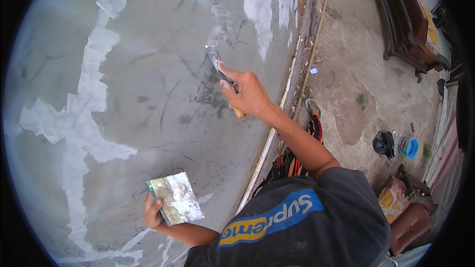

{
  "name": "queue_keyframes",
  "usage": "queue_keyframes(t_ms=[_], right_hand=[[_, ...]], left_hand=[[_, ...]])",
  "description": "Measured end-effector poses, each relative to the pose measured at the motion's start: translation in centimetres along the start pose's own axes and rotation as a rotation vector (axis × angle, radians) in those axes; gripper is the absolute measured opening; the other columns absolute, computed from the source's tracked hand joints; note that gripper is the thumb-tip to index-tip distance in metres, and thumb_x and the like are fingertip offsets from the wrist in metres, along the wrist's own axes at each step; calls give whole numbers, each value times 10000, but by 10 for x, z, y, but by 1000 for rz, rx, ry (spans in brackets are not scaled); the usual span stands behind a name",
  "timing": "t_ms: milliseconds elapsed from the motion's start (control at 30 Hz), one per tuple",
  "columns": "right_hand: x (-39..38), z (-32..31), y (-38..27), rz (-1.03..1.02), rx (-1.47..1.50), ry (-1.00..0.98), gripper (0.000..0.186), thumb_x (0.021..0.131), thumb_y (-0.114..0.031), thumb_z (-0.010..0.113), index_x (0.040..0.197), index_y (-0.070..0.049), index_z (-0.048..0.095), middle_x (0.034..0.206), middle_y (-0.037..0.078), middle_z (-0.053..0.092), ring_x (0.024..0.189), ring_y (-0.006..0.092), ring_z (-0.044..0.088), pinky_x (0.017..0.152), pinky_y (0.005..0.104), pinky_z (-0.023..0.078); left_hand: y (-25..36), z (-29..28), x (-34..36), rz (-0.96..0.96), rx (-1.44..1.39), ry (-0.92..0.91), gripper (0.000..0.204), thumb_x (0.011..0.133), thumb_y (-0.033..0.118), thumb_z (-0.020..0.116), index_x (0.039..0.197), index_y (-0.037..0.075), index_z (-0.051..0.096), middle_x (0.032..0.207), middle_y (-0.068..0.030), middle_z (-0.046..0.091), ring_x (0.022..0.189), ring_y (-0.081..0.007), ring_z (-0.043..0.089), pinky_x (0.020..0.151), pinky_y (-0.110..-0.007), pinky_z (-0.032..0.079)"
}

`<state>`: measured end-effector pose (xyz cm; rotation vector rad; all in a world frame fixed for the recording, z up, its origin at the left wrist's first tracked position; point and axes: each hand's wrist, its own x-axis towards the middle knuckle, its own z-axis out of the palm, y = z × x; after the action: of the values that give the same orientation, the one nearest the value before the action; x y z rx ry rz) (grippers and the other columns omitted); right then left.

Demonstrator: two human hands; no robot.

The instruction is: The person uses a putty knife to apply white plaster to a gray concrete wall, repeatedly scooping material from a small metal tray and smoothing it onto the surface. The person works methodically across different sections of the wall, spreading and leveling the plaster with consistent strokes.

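My right hand (245,91) grips a putty knife (214,58) by its wooden handle. The blade's tip is against or very close to the grey wall (163,74), just below a faint smear of filler (217,29). Lower down, my left hand (153,211) holds a flat square plate (176,198) by its edge. Whitish, wet-looking paste covers part of the plate's face. White filler bands (91,86) run over the wall's cracks, and thin dark crack lines show between them.
A long pole (313,44) lies along the wall's foot. On the dirt floor stand a blue bucket (408,147) and a black plastic bag (384,144). A dark wooden bench (403,20) is at the far right, with brown furniture (413,227) nearer me.
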<state>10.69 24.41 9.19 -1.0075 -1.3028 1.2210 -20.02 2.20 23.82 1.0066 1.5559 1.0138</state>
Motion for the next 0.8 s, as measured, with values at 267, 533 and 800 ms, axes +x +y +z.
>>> queue_keyframes(t_ms=[267, 533, 800], right_hand=[[5, -4, -1, 49, 220, 107, 487, 936, -73, 577, 1408, -28, 466, 686, 13, 550, 520, 62, 523, 476, 255, 449], [-35, 51, 23, -195, 53, 110, 542, 907, -36, 604, 1427, -52, 452, 668, 75, 531, 533, 83, 416, 511, 242, 404], [16, -2, 63, -579, -309, 166, 618, 852, 36, 592, 1425, -166, 481, 788, 91, 525, 571, 205, 488, 524, 312, 443]], left_hand=[[0, 1, -4, -28, -13, 28, 605, 810, 242, 602, 1250, -147, 455, 1120, -213, 618, 971, -256, 619, 883, -318, 454], [-1, -1, -3, -35, -12, 27, 595, 810, 244, 602, 1242, -143, 467, 1102, -203, 627, 956, -244, 618, 867, -305, 452], [5, 8, -11, -14, 19, 71, 617, 799, 265, 616, 1234, -150, 473, 1085, -202, 632, 949, -249, 618, 855, -305, 454]])
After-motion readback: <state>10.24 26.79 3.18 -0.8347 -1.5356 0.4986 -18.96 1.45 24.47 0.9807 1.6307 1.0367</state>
